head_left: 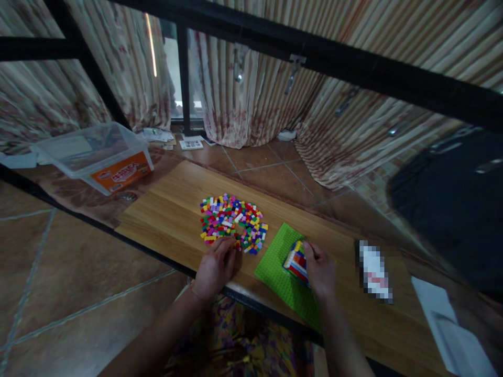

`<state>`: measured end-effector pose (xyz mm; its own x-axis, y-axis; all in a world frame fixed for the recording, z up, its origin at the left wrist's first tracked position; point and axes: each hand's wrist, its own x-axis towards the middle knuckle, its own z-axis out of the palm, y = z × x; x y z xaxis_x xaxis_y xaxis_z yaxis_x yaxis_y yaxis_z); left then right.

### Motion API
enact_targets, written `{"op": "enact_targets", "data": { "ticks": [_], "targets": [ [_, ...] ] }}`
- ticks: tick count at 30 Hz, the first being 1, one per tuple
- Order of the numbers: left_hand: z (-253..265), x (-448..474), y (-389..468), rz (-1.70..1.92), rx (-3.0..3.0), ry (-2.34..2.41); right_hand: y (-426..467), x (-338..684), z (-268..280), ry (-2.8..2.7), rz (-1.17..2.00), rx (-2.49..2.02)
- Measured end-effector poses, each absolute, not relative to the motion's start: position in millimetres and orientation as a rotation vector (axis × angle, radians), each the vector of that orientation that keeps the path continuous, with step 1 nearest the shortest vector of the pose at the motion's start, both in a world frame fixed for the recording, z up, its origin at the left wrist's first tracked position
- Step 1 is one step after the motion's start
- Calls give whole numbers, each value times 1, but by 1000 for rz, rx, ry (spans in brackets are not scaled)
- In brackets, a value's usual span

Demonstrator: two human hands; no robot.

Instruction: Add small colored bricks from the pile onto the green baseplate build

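Observation:
A loose pile of small toy building bricks [220,217] in many colours lies on the wooden board. My left hand [216,264] is at the near edge of that pile, its fingers pinched together among the bricks; what they hold is too small to make out. Right of the pile is a green studded baseplate [271,262], set at an angle. A small brick structure [295,262] in blue, white, red and yellow rests on it. My right hand [321,269] is closed at the structure's right side, fingertips on its upper edge, hiding that part.
A clear plastic box [113,152] with an orange label stands at the far left. A pixelated flat object [375,272] lies right of the baseplate, and white sheets [436,303] sit farther right. A dark frame bar [255,34] crosses before the curtains [251,104].

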<state>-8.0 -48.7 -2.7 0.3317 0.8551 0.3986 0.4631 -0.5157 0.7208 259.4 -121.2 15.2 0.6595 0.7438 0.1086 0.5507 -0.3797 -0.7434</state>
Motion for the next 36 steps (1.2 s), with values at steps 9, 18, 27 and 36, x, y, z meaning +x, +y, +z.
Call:
{"op": "enact_targets", "data": {
  "ticks": [9, 18, 27, 36],
  "targets": [
    [-2, -8, -50, 1018, 2143, 1200, -121, 255, 15, -985, 284, -2166],
    [-2, -9, -48, 1056, 2148, 1155, -118, 250, 20, -904, 386, -2095],
    [-4, -9, -45, 1103, 2151, 1146, -126, 261, 15, -748, 545, -2012],
    [-3, -9, -45, 1095, 2168, 1156, -122, 254, 12, -972, 299, -2103]
  ]
}}
